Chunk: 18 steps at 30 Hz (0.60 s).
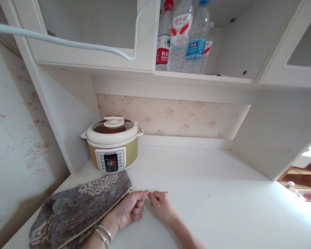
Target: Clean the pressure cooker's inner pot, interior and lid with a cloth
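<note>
My left hand (133, 208), with two silver bangles on its wrist, is closed, its fingers curled in and its thumb and forefinger reaching toward the right. My right hand (162, 204) is closed too, knuckles up. The two hands meet or nearly meet at their fingertips above the white countertop (197, 197), and I see nothing held in either. Left of them lies a folded grey-brown towel (83, 204) with beige patterns; my left forearm passes over its edge. Behind the towel stands an electric pressure cooker (113, 145), olive green and white, lid on.
Overhead, several plastic bottles (180, 38) stand in an open cabinet compartment (238, 45). A cabinet door (93, 57) with a glass pane is at upper left, crossed by a white cable (67, 41). A side panel (277, 128) bounds the counter on the right.
</note>
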Available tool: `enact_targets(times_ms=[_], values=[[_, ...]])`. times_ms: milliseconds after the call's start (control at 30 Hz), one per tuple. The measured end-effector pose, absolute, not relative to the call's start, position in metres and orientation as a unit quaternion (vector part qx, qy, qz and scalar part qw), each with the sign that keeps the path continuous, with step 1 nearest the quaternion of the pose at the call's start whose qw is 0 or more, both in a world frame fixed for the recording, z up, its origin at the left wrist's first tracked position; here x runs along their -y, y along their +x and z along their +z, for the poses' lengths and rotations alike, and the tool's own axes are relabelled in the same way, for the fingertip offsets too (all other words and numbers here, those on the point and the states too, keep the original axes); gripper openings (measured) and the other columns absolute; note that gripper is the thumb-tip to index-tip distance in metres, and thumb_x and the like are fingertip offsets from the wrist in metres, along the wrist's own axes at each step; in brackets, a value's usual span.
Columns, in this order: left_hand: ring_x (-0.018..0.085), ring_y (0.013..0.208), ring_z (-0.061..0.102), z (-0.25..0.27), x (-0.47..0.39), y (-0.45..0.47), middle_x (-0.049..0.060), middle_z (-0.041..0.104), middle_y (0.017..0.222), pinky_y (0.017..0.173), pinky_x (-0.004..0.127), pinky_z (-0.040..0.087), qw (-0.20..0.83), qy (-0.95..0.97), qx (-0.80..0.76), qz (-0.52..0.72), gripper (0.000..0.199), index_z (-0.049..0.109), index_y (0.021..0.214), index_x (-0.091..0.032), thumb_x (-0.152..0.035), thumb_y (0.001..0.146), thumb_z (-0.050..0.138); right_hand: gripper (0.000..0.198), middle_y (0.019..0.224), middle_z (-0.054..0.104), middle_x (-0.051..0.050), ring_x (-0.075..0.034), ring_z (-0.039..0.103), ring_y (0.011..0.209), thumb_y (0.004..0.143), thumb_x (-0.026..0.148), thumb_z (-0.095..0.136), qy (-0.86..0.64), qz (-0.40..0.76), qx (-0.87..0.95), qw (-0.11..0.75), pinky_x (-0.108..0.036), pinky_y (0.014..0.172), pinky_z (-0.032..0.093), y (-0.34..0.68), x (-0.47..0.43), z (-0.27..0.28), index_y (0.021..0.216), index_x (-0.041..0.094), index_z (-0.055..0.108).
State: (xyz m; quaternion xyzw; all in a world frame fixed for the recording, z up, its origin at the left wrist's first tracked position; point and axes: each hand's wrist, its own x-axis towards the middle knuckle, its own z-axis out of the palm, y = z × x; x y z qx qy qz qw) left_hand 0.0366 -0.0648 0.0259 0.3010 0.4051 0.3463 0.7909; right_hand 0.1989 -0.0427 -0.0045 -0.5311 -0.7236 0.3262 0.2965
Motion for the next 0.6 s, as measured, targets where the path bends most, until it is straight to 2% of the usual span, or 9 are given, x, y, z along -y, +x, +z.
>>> enact_targets(times_ms=[600], values=[[0.004, 0.039, 0.011, 0.0245, 0.0638, 0.0358, -0.011, 0.024, 0.048, 0.043, 0.023, 0.006, 0.795, 0.297, -0.403, 0.344, 0.046, 0.030, 0.059, -0.020, -0.045, 0.078, 0.064, 0.050, 0.048, 0.033, 0.005, -0.008, 0.032, 0.050, 0.090, 0.045, 0.041, -0.531, 0.319, 0.726, 0.300, -0.024, 0.049, 0.018, 0.1988, 0.0429, -0.0046, 0.051, 0.015, 0.050]])
